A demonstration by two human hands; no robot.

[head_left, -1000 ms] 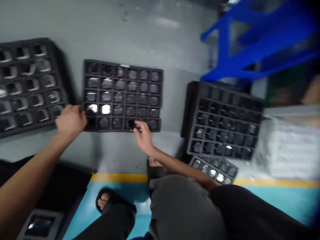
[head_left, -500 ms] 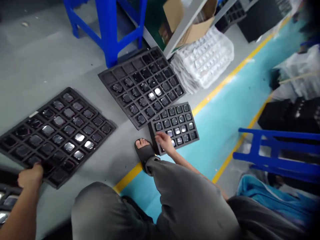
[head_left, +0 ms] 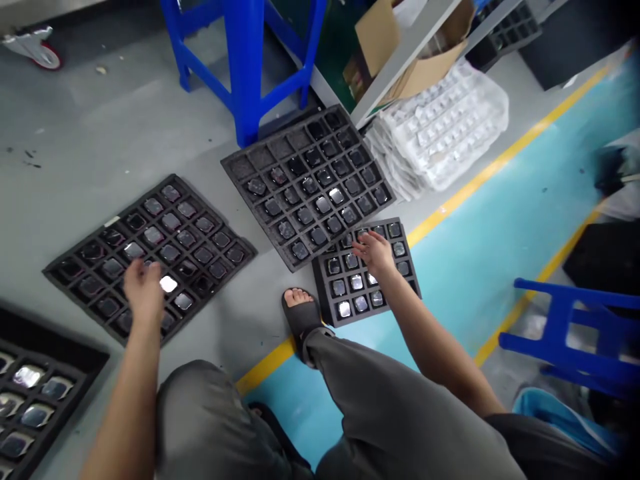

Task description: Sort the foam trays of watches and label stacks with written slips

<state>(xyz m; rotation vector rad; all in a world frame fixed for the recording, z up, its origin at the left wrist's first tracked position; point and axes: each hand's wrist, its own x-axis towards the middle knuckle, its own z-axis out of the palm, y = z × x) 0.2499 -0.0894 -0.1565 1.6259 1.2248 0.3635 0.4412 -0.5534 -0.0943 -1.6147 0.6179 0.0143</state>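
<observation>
My left hand [head_left: 144,290] hovers over the left black tray [head_left: 67,257], fingers half bent with a small gap between thumb and fingers; nothing shows in it. That tray holds rows of glossy rounded-square pieces that look like smartwatch faces [head_left: 170,252]. Above a smaller, thicker black tray [head_left: 327,303] of similar pieces [head_left: 344,309] is my right hand [head_left: 375,253], its fingers apart and nothing visible in them. Overlapping the smaller tray's far edge lies a middle black tray [head_left: 265,155], filled except for several cells along its far left side. My hands hide some cells.
Another black tray of silver-edged pieces [head_left: 37,413] is at the lower left. A blue stool [head_left: 245,73] stands behind the middle tray, near white plastic trays [head_left: 445,130] and a cardboard box [head_left: 380,40]. My sandalled foot [head_left: 300,310] is beside the smaller tray. Another blue stool [head_left: 560,320] is at right.
My left hand has left the near-left corner of the left tray and moved right, over its cells. The right hand has shifted farther over the smaller tray. The camera view has swung left.
</observation>
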